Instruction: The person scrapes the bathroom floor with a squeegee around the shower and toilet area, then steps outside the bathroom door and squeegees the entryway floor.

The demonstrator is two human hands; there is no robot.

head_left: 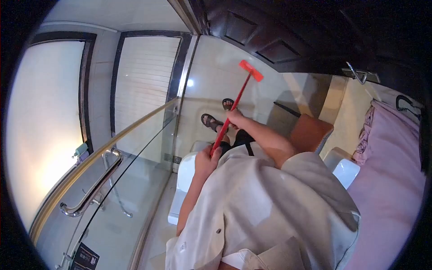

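A red long-handled floor tool (242, 93) reaches away from my body, with a short, flat red head set crosswise at its far end. Whether that head is a brush or a squeegee I cannot tell. My left hand (207, 162) is closed round the near end of the handle, close to my waist. Further along, my right hand (234, 118) grips the handle near its middle. The head is over the pale tiled floor (207, 58), beyond my sandalled feet (209, 120); contact with the floor is unclear.
A glass shower panel (153, 148) with a chrome handle (92, 198) runs along my left. White porcelain (183, 180) stands behind my legs. To the right are a brown bin-like object (310, 130), a pink cloth (387, 180) and a dark door (288, 27) with a metal handle.
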